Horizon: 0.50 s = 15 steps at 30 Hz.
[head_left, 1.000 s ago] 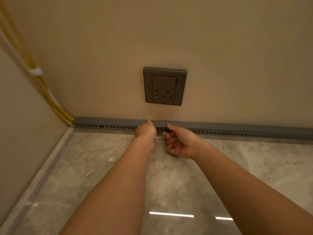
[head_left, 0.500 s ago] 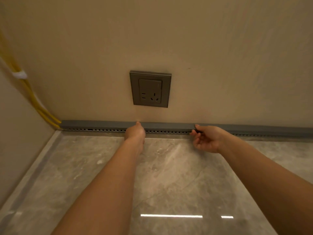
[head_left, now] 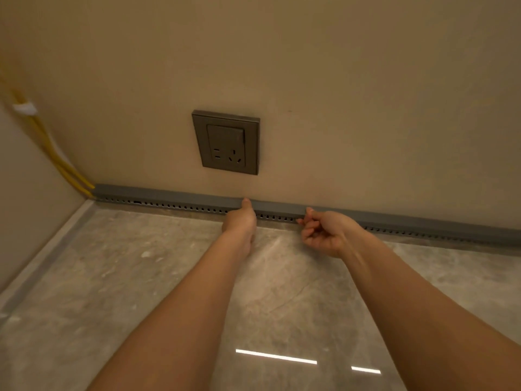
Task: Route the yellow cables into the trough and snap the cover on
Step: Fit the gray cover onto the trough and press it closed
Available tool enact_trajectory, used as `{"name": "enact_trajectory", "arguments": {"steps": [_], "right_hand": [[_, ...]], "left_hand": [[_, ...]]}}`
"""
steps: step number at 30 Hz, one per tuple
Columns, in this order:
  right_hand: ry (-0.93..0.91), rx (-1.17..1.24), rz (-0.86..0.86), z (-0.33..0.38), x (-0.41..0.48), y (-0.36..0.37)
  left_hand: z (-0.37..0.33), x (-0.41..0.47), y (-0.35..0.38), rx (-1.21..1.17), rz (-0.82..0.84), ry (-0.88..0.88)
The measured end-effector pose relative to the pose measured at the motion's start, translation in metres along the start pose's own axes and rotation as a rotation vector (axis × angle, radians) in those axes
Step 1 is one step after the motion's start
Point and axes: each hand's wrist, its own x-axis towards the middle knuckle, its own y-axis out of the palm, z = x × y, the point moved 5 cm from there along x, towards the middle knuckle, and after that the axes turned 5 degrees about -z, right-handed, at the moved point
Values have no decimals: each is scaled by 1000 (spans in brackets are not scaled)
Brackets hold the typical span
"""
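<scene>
A long grey slotted trough [head_left: 174,199] runs along the foot of the wall, with its flat grey cover [head_left: 279,206] on top. Yellow cables [head_left: 60,165] come down the left corner, held by a white clip, and enter the trough's left end. My left hand [head_left: 241,221] is at the trough below the socket, its thumb on top of the cover and its fingers hidden. A short way to the right, my right hand [head_left: 324,231] pinches the cover, thumb on top and fingers curled against the slotted front.
A dark grey wall socket [head_left: 227,142] sits above the trough, just left of my hands. The floor [head_left: 127,277] is glossy grey stone tile with a pale strip along the left wall. The trough continues to the right edge of view.
My right hand slid right along the cover, away from the left hand. My left hand then shifted right too, from under the socket's left edge to under its right edge.
</scene>
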Motion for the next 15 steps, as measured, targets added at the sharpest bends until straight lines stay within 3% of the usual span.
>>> {"name": "enact_trajectory", "arguments": {"steps": [5, 15], "right_hand": [[0, -35, 18, 2, 2, 1], [-66, -118, 53, -1, 9, -11]], "left_hand": [[2, -38, 56, -15, 195, -25], [0, -47, 78, -64, 131, -20]]}}
